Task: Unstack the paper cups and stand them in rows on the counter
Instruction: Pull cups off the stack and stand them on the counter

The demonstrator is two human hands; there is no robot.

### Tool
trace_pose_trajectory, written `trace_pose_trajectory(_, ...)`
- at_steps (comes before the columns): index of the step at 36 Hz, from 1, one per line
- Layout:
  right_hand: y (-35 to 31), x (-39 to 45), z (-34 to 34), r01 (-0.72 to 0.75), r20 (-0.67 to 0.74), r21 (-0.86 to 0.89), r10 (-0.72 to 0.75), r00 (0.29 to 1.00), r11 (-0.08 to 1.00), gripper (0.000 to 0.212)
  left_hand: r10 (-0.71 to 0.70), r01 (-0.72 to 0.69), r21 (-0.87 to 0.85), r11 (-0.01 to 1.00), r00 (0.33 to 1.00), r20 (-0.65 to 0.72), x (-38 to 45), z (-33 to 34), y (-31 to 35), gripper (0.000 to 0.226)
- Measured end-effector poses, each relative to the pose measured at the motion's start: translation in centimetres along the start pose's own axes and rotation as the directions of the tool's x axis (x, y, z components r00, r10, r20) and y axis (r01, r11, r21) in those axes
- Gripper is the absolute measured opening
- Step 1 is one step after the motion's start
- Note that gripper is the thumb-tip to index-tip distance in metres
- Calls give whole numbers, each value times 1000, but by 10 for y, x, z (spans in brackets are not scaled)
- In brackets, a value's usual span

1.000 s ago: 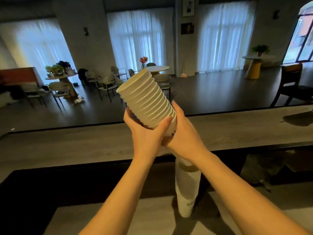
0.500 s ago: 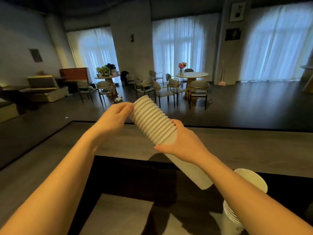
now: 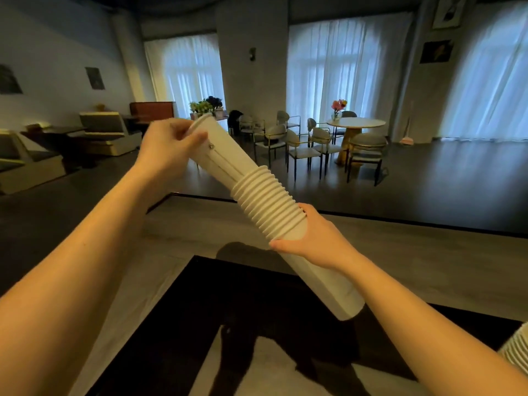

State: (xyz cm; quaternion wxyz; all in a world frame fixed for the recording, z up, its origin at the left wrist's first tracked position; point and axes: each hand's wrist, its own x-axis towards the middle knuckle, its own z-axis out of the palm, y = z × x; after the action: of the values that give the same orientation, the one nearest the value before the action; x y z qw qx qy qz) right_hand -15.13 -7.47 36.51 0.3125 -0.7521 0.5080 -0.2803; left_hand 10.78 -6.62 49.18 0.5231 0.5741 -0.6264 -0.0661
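Note:
A long stack of white paper cups (image 3: 271,204) hangs tilted in the air above the grey counter (image 3: 400,258), rims pointing up and to the left. My right hand (image 3: 317,238) grips the stack just below its ribbed band of rims. My left hand (image 3: 171,150) pinches the rim of the top cup (image 3: 225,152), which is drawn most of the way out of the stack. The stack's closed bottom end points down to the right.
A second stack of cups (image 3: 517,347) shows at the right edge, partly behind my right forearm. A dark recessed area (image 3: 200,324) lies below the counter top. Beyond the counter are chairs (image 3: 303,150), a round table (image 3: 354,124) and curtained windows.
My left hand has pulled the top cup out and up to the left, away from the stack. The view has swung left, and the second stack has slid to the right edge.

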Motion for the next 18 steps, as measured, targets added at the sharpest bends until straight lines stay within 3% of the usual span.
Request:
trace_pose_trajectory(4,0,21,17,-109,-20,-5,109,994,994,97,70,-52,221,974,995,-73,29,-11,-48,22)
trace_pose_trajectory(9,-8,48,39,-163,-10,18,163,987,986,96,108,-182,601,778,982,157,41,18,-122,14)
trace_pose_trajectory(13,-14,70,55,-195,2,28,195,981,980,99,73,-231,677,699,964,254,46,44,-166,15)
trace_pose_trajectory(18,-23,95,63,-218,-17,26,219,976,976,99,129,-259,684,682,963,235,72,62,-203,14)
